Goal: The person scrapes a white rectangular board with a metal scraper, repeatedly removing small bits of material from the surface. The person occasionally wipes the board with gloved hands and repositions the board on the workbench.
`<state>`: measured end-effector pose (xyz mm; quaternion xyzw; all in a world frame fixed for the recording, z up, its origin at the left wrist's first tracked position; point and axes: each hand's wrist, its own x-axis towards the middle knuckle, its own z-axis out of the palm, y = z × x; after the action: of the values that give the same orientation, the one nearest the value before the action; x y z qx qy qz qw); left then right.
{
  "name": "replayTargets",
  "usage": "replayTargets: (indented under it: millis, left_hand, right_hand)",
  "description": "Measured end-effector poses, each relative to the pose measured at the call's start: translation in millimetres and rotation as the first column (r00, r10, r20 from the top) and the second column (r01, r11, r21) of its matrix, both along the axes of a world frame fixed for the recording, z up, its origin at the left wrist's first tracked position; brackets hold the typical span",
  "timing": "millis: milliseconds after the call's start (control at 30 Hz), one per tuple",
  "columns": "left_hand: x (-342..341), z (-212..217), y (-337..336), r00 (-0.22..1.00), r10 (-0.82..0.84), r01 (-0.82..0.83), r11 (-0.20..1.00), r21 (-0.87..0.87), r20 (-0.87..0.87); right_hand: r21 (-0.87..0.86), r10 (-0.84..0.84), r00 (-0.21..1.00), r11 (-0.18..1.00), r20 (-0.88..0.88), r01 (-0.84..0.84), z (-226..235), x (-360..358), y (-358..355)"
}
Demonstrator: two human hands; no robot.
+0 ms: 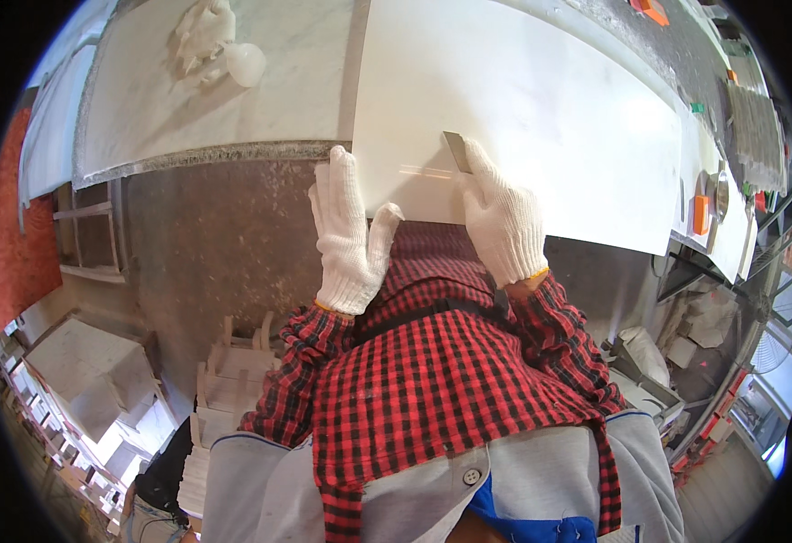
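Observation:
A large glossy white panel [586, 136] lies in front of me. My right hand [507, 217], in a white knit glove, is closed around a flat metal scraper blade [456, 151], which slants over the panel near its front edge. At the panel's left front corner is my left hand [346, 235], gloved the same way. Its fingers are stretched forward and its thumb stands apart, with nothing held. Whether its fingers touch the panel edge, I cannot tell. Both forearms show red and black checked sleeves.
To the left, a whitish tabletop [296, 100] bears a crumpled white glove or cloth [204, 32] and a rounded white piece [246, 65]. Orange blocks [701, 214] and more pale sheets lie at the right. A pale box [88, 366] stands at the lower left.

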<state>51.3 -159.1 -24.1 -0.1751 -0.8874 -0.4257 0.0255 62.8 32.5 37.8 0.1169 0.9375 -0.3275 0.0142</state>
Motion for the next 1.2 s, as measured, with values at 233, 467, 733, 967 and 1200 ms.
replayTargets:
  millis: [233,467,733,967,1200]
  left_hand:
    - [-4,6,-4,0.989,-0.055,0.036,0.989,0.145,0.134]
    - [3,-7,-9,0.984,-0.08,0.064,0.992,0.108,0.157]
    - [-1,17,-44,0.88,0.307,-0.467,0.702,0.537,0.363]
    - [5,6,-75,0.959,0.154,-0.256,0.835,0.488,0.239]
    - [5,20,-81,0.931,0.314,-0.306,0.949,-0.072,0.186]
  right_hand:
    - [0.046,0.092,0.992,0.995,-0.084,-0.088,0,-17,-15]
    - [0.059,0.086,0.976,0.993,0.199,-0.1,20,-27,-25]
    - [-0.299,0.228,0.948,0.941,0.222,-0.157,22,37,-18]
    - [-0.25,0.278,0.946,0.94,0.167,-0.232,8,65,-4]
    - [-0.24,0.279,0.946,0.942,0.165,-0.236,14,69,7]
